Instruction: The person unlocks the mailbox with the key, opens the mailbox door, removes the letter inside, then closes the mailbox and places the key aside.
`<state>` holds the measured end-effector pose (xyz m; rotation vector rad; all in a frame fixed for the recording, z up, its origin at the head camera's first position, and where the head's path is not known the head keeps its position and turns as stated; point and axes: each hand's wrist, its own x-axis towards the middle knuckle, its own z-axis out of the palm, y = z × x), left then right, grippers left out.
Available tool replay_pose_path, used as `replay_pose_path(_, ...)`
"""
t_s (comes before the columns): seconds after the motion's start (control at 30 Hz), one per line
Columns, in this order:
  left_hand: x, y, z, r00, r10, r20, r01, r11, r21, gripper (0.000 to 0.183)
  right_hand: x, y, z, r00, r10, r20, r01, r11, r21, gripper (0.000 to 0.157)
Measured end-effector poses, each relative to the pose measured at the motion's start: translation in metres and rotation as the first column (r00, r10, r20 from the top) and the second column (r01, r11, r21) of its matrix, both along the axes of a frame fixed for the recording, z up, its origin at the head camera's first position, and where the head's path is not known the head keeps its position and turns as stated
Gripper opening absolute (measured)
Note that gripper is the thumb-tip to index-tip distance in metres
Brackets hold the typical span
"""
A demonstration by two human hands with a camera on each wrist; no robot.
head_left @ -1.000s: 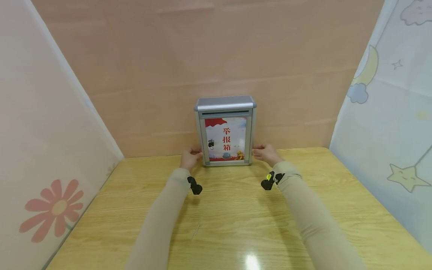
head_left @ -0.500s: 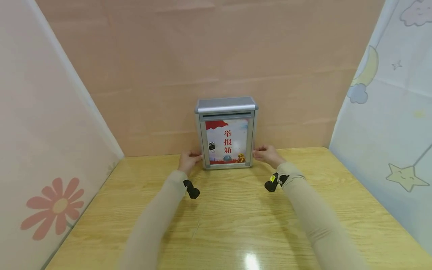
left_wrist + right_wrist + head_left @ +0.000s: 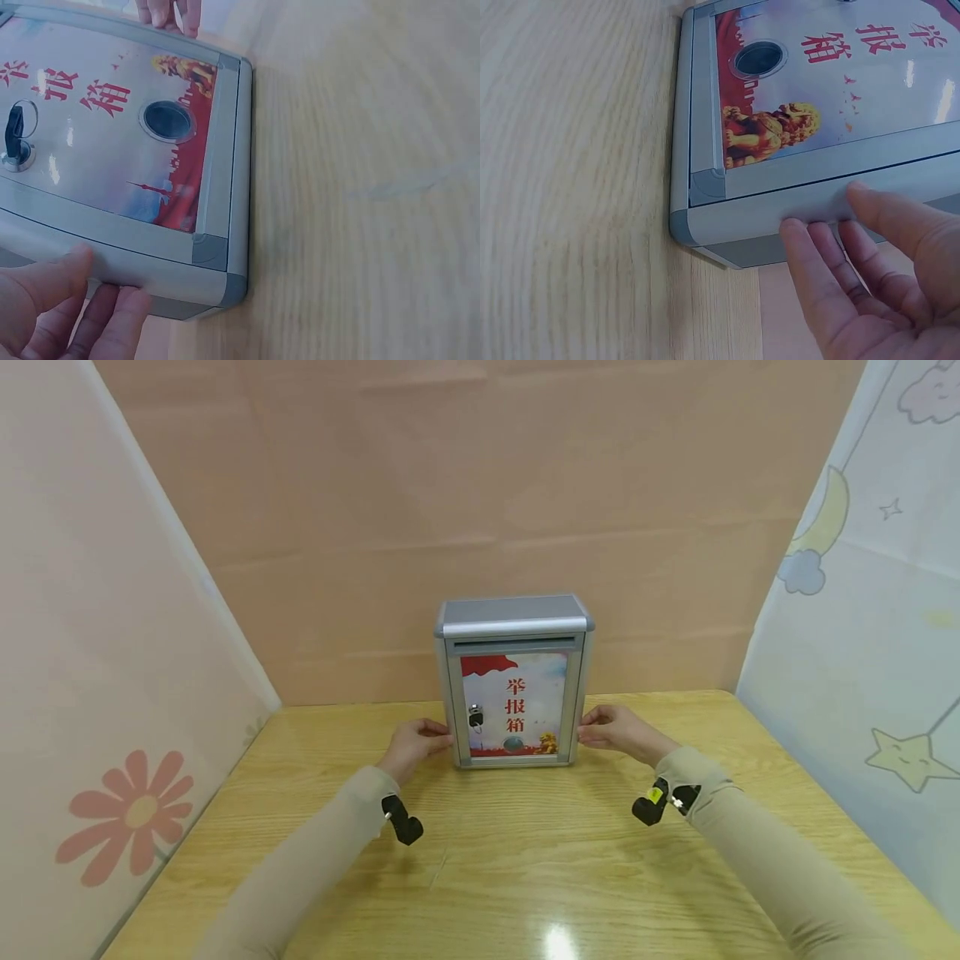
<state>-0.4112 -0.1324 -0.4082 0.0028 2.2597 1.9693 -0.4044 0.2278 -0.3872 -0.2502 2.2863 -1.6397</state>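
Note:
A silver-grey metal report box point(image 3: 512, 635) stands upright on the wooden table, with a slot under its lid and red characters on its front panel. A key point(image 3: 15, 131) with a ring sits in the lock at the panel's left. My left hand point(image 3: 411, 745) grips the lower left side, its thumb by the front edge and its fingertips lower on the side wall. Opposite it, my right hand point(image 3: 622, 732) holds the lower right side between thumb and fingers. The box's back is hidden.
The wooden table point(image 3: 495, 860) extends in front of the box. Behind stands a peach-coloured backdrop point(image 3: 480, 485). Printed panels flank the table, with a flower point(image 3: 135, 814) on the left and a star point(image 3: 911, 758) on the right.
The report box has come nearer to me across the table, away from the backdrop. Both hands have moved with it, still at its lower sides, and my forearms have spread apart.

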Motion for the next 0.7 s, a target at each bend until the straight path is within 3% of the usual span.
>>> replay_pose_path(0.1,-0.0024,-0.0035,0.0016,0.999,-0.04,0.021,0.039,0.999,0.02,0.027,0.002,-0.0008,0.0015,1.0,-0.007,0.016,0.007,1.0,-0.005,0.032)
replay_pose_path(0.4,-0.0062,-0.0064,0.0072,0.992,-0.088,0.087,0.085,0.996,0.042,0.027,-0.0006,0.0041,0.0031,0.998,0.04,0.05,-0.039,0.999,-0.029,0.031)
replay_pose_path(0.7,-0.0095,-0.0107,0.0085,0.984,-0.125,0.125,0.123,0.992,0.024,0.03,-0.0048,0.0056,0.0028,0.993,0.034,0.11,-0.029,0.998,-0.049,0.028)
